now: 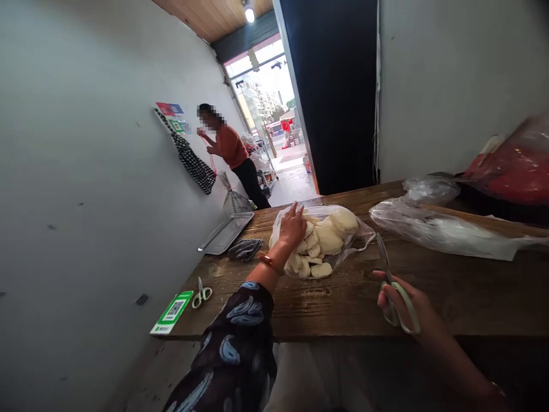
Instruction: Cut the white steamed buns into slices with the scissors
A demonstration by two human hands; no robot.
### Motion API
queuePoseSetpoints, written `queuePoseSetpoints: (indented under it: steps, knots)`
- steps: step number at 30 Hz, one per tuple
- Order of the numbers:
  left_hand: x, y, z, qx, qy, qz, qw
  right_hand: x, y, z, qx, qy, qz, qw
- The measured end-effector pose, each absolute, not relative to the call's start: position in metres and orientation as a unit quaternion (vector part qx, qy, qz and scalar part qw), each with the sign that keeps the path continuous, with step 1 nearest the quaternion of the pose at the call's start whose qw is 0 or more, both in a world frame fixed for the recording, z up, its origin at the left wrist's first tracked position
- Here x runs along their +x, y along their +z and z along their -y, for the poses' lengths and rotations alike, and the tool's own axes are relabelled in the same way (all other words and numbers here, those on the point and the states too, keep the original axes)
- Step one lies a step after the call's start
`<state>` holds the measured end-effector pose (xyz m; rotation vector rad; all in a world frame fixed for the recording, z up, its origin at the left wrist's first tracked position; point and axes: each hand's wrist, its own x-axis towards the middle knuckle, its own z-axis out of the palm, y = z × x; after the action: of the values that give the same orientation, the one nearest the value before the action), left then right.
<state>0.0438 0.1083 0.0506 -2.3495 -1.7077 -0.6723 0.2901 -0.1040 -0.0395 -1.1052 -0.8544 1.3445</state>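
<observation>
One view, head camera: two bare hands at work over a dark wooden tabletop (334, 309). Left hand (293, 227) lies on a clear plastic bag (278, 224) near the middle of the far edge; its index and middle fingers stretch forward, slightly apart, the others partly hidden. Bag gapes, showing pale cream slices (314, 250) and larger rounded pieces (329, 240); some slices lie at its side facing the near edge. Right hand (418, 307), above the tabletop's near edge, has fingers clamped on the pale-green handles of long scissors (389, 276), blades tilted up toward the far edge, tip just beside the bag's handle loop; contact unclear. Near-left corner: green QR-code card (172, 312), second scissors (201, 294) just beside. Along left edge: grey cloth (245, 250), then metal tray (227, 234) by the far-left corner. Beyond that corner, a person in orange (231, 147).
</observation>
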Motion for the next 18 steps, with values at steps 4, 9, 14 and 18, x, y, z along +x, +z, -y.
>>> queuePoseSetpoints:
  steps: [4, 9, 14, 18]
  knots:
    - [0.039, 0.044, -0.104, -0.770, -0.203, 0.601, 0.059, 0.292, -0.041, 0.105, -0.468, 0.575, 0.370, 0.560]
    - [0.030, 0.032, -0.097, -0.788, -0.229, 0.570, 0.027, 0.295, -0.046, 0.105, -0.470, 0.581, 0.376, 0.548]
    - [0.023, 0.032, -0.094, -0.767, -0.275, 0.579, 0.026, 0.298, -0.051, 0.104, -0.465, 0.587, 0.378, 0.545]
    - [0.014, 0.041, -0.098, -0.746, -0.304, 0.593, 0.025, 0.298, -0.053, 0.103, -0.462, 0.593, 0.374, 0.543]
